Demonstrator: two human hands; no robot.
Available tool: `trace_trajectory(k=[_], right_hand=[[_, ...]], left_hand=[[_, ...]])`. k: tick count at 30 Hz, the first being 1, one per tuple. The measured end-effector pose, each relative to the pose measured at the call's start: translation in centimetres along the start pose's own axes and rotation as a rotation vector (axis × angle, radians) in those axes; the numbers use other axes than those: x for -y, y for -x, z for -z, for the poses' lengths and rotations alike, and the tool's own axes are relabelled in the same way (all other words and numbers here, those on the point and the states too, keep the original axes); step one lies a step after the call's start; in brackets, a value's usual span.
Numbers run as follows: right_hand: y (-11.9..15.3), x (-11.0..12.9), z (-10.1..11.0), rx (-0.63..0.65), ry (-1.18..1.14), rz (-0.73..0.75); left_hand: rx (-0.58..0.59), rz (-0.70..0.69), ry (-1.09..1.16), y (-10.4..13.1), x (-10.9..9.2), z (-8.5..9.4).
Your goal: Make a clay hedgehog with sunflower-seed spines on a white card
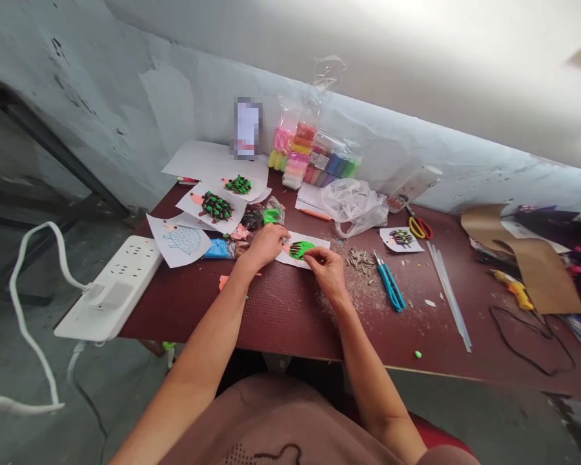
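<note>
A small white card (294, 260) lies flat on the table, bearing a green clay hedgehog body (304, 250) with dark striped seeds stuck in its left part and a pink snout. My left hand (270, 241) rests on the card's left edge, fingers laid out over it. At the card's right side, my right hand (327, 266) pinches thumb and forefinger together against the green clay; whatever sits between the tips is too small to make out. Beside that hand is a pile of striped sunflower seeds (361, 259).
Blue-handled cutters (390, 284), scissors (420, 227) and glue sticks (449, 297) lie to the right, near a yellow glue gun (512, 289). Finished hedgehog cards (214, 206) and a blue drawing (183, 240) are left, by a power strip (113, 290). Clay packs (314, 161) stand behind.
</note>
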State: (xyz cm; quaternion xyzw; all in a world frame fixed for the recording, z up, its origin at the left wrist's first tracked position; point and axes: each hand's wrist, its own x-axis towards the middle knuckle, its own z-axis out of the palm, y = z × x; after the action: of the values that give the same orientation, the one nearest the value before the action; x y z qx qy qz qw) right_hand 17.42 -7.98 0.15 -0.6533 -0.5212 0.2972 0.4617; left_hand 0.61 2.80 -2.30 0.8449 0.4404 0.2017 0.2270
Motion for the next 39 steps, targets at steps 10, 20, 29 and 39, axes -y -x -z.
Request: trace_trajectory(k=[10,20,29,39], right_hand=[[0.5,-0.6,-1.0,0.019,0.224,0.043],[0.7,-0.8,-1.5,-0.007,0.484,0.235],[0.5,-1.2,-1.8,0.012,0.584,0.221],[0.6,0.0,-1.9,0.066,0.754,0.167]], left_hand=[[0.003,0.008,0.000,0.0,0.0,0.0],[0.000,-0.012,-0.014,0.0,0.0,-0.1],[-0.013,-0.016,-0.010,-0.1,0.1,-0.3],[-0.001,-0.020,-0.008,0.0,0.1,-0.3]])
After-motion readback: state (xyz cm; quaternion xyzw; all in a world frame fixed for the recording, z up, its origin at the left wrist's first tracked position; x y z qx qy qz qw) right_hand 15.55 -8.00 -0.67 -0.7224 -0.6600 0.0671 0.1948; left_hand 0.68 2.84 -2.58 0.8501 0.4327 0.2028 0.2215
